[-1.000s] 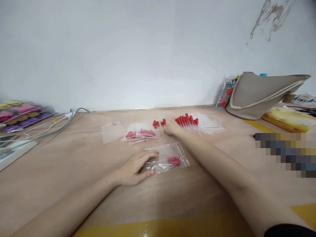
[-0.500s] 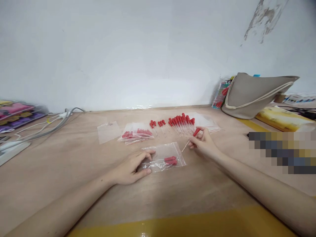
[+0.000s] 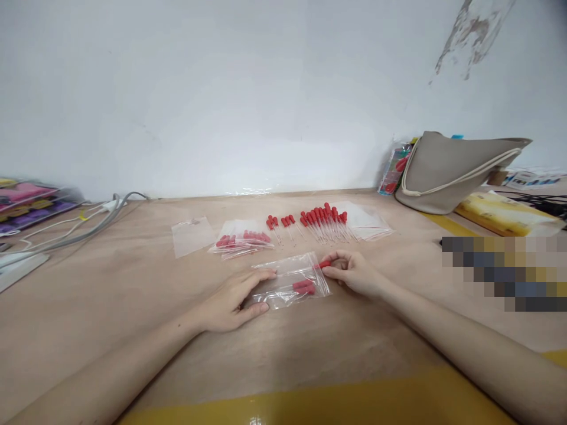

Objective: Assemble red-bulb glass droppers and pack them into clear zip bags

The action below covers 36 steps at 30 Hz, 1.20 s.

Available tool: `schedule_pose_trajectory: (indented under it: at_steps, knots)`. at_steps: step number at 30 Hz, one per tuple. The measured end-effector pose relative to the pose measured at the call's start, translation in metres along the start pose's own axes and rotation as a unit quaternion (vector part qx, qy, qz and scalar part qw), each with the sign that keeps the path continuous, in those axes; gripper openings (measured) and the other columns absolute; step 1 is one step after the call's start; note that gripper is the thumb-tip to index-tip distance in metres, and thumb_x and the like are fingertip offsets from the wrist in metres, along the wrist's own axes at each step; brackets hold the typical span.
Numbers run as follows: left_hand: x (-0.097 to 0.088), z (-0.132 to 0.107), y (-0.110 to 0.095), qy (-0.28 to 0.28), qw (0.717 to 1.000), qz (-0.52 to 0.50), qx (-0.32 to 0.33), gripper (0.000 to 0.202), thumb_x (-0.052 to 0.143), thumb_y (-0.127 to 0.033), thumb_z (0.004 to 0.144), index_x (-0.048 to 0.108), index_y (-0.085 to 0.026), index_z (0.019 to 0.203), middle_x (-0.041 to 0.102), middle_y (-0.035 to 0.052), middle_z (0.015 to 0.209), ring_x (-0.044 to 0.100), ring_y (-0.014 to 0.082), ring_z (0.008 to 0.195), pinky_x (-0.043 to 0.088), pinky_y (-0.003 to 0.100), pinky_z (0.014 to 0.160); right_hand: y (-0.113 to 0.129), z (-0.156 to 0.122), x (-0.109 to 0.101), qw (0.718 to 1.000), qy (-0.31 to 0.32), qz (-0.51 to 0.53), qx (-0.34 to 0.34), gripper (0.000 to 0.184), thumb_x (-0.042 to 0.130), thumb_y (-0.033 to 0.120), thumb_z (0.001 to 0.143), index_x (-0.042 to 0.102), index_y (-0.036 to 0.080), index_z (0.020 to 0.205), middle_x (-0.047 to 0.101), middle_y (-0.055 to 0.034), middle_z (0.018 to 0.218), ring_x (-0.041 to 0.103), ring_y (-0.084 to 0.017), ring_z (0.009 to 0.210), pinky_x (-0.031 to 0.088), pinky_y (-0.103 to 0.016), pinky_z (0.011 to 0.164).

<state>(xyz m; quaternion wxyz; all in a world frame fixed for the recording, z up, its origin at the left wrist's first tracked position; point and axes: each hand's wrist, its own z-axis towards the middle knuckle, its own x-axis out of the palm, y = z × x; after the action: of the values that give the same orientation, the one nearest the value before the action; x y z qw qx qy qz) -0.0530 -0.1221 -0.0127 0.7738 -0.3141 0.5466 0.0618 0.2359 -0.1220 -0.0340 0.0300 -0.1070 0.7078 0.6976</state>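
A clear zip-lock bag [image 3: 283, 283] lies flat on the table with red-bulbed droppers [image 3: 303, 287] inside it. My left hand [image 3: 237, 300] rests on the bag's left end, thumb and fingers apart. At the opposite, right end my right hand [image 3: 349, 273] pinches another dropper [image 3: 325, 264] by its red bulb. That dropper's thin clear stem points left into the bag's mouth, and its bulb is at the opening. Behind the bag lies a row of loose droppers [image 3: 323, 217], with smaller groups of droppers [image 3: 287, 221] to their left.
Filled bags [image 3: 243, 239] are stacked behind my left hand, beside a flat clear bag [image 3: 192, 236]. More flat bags [image 3: 367, 223] lie behind the loose droppers. A grey bag [image 3: 456, 171] and a yellow packet [image 3: 505, 213] stand right; cables [image 3: 101, 221] run along the left.
My right hand has moved left and toward me with the dropper, and its stem has gone into the bag's mouth. My left hand has stayed on the bag.
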Motion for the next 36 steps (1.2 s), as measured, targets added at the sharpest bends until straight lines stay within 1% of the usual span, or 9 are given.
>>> schedule_pose_trajectory:
  at_steps: [3,5,8,12,16,21,25,31,36]
  knots:
    - [0.000,0.000,0.000,0.005,1.000,0.004,-0.002,0.049,0.048,-0.031,0.085,0.031,-0.024,0.130,0.044,0.0083,0.131,0.042,0.0241,0.119,0.038,0.042,0.098,0.001,0.007,-0.010,0.990,0.040,-0.120,-0.055,0.023,0.067,0.031,0.061,0.063,0.015,0.078,0.043,0.0082,0.045,0.036,-0.005,0.042,0.027,-0.018,0.041]
    - [0.000,0.001,0.000,0.004,1.000,0.000,0.000,0.050,0.049,-0.031,0.085,0.031,-0.024,0.131,0.044,0.0081,0.131,0.042,0.0242,0.119,0.037,0.042,0.098,0.002,0.009,-0.011,0.985,0.076,-0.136,-0.080,0.022,0.066,0.032,0.063,0.066,0.015,0.078,0.050,0.0057,0.050,0.041,-0.007,0.046,0.031,-0.019,0.044]
    - [0.001,0.001,0.001,0.001,1.000,-0.004,0.002,0.049,0.049,-0.031,0.085,0.032,-0.024,0.130,0.044,0.0078,0.131,0.042,0.0242,0.119,0.038,0.042,0.098,0.002,0.010,-0.002,0.981,0.129,-0.114,-0.089,0.021,0.061,0.032,0.068,0.068,0.015,0.079,0.063,-0.0003,0.066,0.054,-0.011,0.059,0.040,-0.021,0.054]
    - [0.000,0.001,0.000,0.008,1.000,0.001,0.005,0.047,0.047,-0.031,0.086,0.033,-0.022,0.130,0.044,0.0086,0.130,0.042,0.0236,0.118,0.038,0.041,0.097,0.000,0.006,0.013,0.989,0.110,-0.072,-0.074,0.023,0.059,0.029,0.069,0.067,0.016,0.086,0.068,-0.0024,0.078,0.061,-0.015,0.074,0.046,-0.026,0.065]
    - [-0.001,0.002,-0.002,0.010,1.000,-0.002,0.006,0.046,0.047,-0.030,0.086,0.034,-0.023,0.129,0.044,0.0082,0.131,0.042,0.0238,0.118,0.038,0.042,0.097,0.002,0.007,0.007,0.991,0.131,0.000,-0.022,0.032,0.062,0.025,0.064,0.063,0.015,0.094,0.068,-0.0028,0.082,0.062,-0.015,0.079,0.047,-0.028,0.072]
    - [0.001,0.002,0.000,0.003,1.000,-0.004,0.010,0.045,0.048,-0.031,0.085,0.035,-0.023,0.128,0.041,0.0084,0.134,0.040,0.0240,0.121,0.036,0.044,0.099,0.013,0.033,-0.009,0.988,0.002,-0.150,-0.043,0.019,0.057,0.021,0.069,0.062,0.013,0.085,0.066,-0.0029,0.075,0.059,-0.012,0.066,0.046,-0.025,0.063]
    - [0.002,0.001,0.002,-0.006,1.000,-0.011,0.019,0.040,0.048,-0.031,0.085,0.040,-0.022,0.123,0.041,0.0096,0.134,0.041,0.0244,0.120,0.037,0.043,0.097,0.030,0.071,0.007,0.900,-0.075,-0.416,-0.106,0.018,0.052,0.012,0.071,0.062,0.015,0.086,0.066,-0.0046,0.084,0.060,-0.014,0.078,0.045,-0.023,0.070]
    - [0.000,0.001,0.000,0.002,1.000,-0.009,0.017,0.039,0.049,-0.030,0.085,0.041,-0.021,0.122,0.043,0.0100,0.132,0.042,0.0240,0.119,0.038,0.042,0.097,0.043,0.127,0.048,0.872,-0.091,-0.480,-0.028,0.033,0.056,0.005,0.066,0.057,0.008,0.099,0.062,-0.0194,0.096,0.060,-0.026,0.089,0.045,-0.031,0.073]
    - [0.000,0.000,0.001,0.003,1.000,-0.017,0.017,0.040,0.048,-0.032,0.085,0.041,-0.022,0.124,0.044,0.0099,0.132,0.042,0.0244,0.119,0.038,0.043,0.096,0.052,0.131,0.054,0.866,-0.103,-0.489,0.002,0.048,0.056,0.007,0.069,0.045,0.003,0.115,0.058,-0.0245,0.099,0.058,-0.030,0.094,0.046,-0.036,0.074]
